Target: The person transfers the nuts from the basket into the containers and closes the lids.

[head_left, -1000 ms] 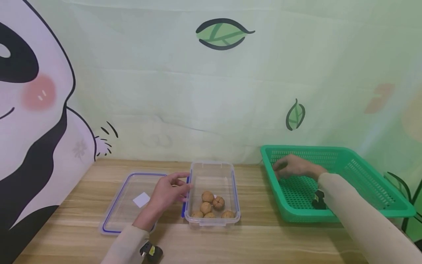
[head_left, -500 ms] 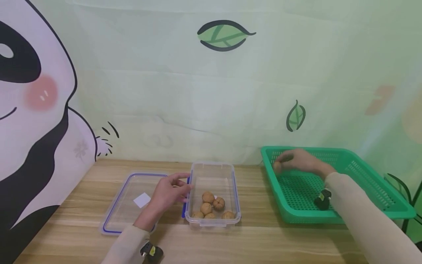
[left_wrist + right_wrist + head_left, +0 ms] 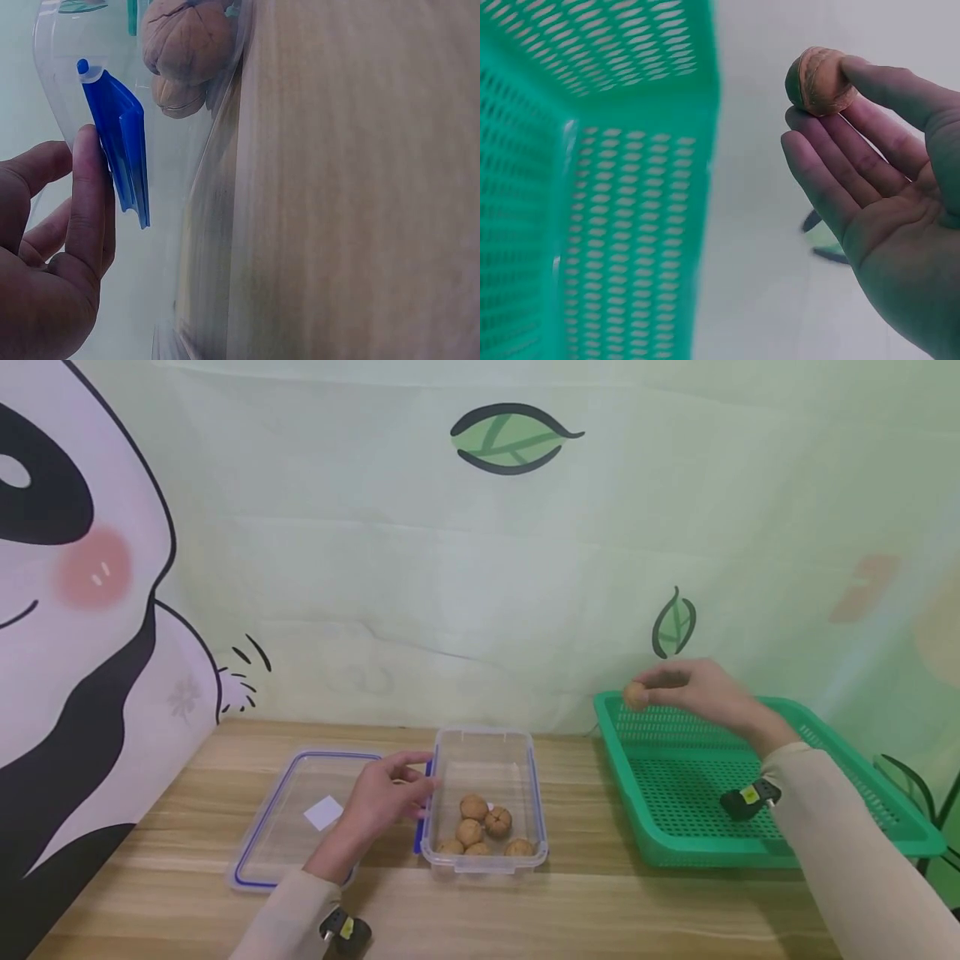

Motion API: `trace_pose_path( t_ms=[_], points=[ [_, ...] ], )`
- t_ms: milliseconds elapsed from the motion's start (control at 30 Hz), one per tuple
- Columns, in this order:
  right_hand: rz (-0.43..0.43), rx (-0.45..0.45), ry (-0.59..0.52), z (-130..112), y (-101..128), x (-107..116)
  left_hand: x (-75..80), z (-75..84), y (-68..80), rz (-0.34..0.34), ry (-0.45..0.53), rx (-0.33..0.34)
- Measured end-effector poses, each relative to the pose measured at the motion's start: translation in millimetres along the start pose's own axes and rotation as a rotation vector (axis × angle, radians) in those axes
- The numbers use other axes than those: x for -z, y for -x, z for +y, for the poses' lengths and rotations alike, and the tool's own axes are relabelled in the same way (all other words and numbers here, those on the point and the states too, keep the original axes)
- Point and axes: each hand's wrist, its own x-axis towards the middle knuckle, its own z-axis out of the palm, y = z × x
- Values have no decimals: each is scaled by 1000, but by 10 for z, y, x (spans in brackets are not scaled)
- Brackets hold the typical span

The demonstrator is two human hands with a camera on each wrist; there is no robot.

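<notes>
My right hand [image 3: 701,693] pinches a walnut [image 3: 636,696] between thumb and fingertips, over the back left part of the green basket [image 3: 637,810]. In the right wrist view the walnut [image 3: 822,81] sits at the fingertips, outside the basket's rim. My left hand [image 3: 386,797] rests its fingertips at the left side of a clear plastic box [image 3: 483,863], its fingers relaxed. Seen from the left wrist, a finger lies along the box's blue latch [image 3: 120,142]. Several walnuts [image 3: 469,833] are gathered in the near half of the box.
A clear lid [image 3: 281,860] with a blue seal and a white label [image 3: 323,813] lies on the wooden table [image 3: 592,910], left of the box, partly behind the left forearm. A printed cloth [image 3: 337,568] hangs behind the table. Black cables run beside the basket's right end.
My right hand has risen from inside the green basket, bringing up a walnut that now shows at its fingertips. The left hand and the walnuts in the box keep their places.
</notes>
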Motion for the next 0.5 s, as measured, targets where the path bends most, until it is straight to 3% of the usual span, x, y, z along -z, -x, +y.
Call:
trace_pose_path(
  t_ms=[500],
  points=[
    [39,61,-128,-565,227,-83,-1,9,0,0,-4,7]
  ],
)
